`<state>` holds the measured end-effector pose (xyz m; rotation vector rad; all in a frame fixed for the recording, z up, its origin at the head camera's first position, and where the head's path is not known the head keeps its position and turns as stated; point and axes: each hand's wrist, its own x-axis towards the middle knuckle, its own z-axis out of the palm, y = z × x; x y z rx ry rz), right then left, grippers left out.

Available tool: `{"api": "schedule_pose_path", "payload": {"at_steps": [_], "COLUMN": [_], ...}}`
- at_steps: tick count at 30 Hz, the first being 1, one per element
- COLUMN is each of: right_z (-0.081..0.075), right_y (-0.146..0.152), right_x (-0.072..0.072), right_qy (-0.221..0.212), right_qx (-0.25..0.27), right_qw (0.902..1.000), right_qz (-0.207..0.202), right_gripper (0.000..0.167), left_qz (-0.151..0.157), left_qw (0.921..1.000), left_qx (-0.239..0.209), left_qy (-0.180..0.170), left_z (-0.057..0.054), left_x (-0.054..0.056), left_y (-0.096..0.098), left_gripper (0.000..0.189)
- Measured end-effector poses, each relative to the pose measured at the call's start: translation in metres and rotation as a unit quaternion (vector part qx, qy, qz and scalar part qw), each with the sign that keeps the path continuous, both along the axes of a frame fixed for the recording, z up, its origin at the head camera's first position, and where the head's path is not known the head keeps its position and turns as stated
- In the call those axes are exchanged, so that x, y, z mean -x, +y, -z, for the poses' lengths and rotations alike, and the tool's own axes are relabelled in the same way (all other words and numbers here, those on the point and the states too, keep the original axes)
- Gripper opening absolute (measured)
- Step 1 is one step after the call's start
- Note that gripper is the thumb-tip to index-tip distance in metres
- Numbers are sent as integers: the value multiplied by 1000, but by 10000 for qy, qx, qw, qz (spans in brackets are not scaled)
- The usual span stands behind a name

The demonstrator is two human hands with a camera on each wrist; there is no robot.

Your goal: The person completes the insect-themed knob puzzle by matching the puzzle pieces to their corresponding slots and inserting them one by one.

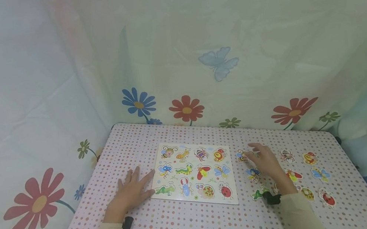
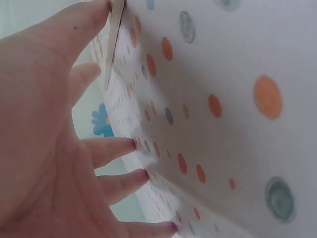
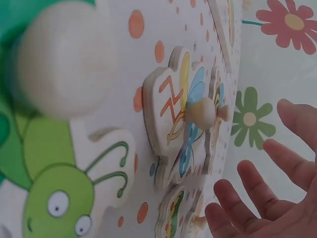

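Note:
My left hand (image 1: 129,193) rests spread on the table, its thumb and index finger at the left edge of a puzzle board (image 1: 178,196) printed with insects. In the left wrist view the thumb (image 2: 81,29) touches the board's edge, and the other fingertips meet the cloth. My right hand (image 1: 266,161) hovers with loosely bent fingers beside a bee piece (image 1: 241,155), holding nothing. Below it lie a blue-winged insect piece (image 1: 253,174) and a green grasshopper piece (image 1: 256,195). Wooden knobs (image 3: 200,113) stand up from the pieces in the right wrist view.
Right of my right hand lie more loose pieces, among them a spider (image 1: 286,156), a dragonfly (image 1: 320,174) and a ladybug (image 1: 328,199). A dotted cloth (image 1: 182,228) covers the table. Flower-printed curtains (image 1: 170,56) hang behind and at both sides.

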<state>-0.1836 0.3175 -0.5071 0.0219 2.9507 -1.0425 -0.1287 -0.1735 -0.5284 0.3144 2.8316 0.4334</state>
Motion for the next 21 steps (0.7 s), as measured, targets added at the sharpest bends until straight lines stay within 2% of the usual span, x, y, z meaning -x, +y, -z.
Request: {"api": "schedule_pose_path", "payload": {"at_steps": [4, 14, 21], "right_z": [4, 6, 6], "right_y": [2, 4, 4], "right_x": [5, 9, 13], "right_qy": [-178, -99, -440], "right_qx": [20, -17, -9], "right_qw": [9998, 9998, 9990], "right_qz": [-27, -191, -84], "right_gripper": [50, 40, 36], "left_qz": [3, 24, -15], "left_qw": [10000, 9999, 9996], "left_qx": [-73, -148, -231], "left_qy": [-33, -74, -158], "left_z": [0, -2, -2], "left_x": [0, 0, 1], "left_y": [-1, -2, -2], "left_gripper": [65, 65, 65]}}
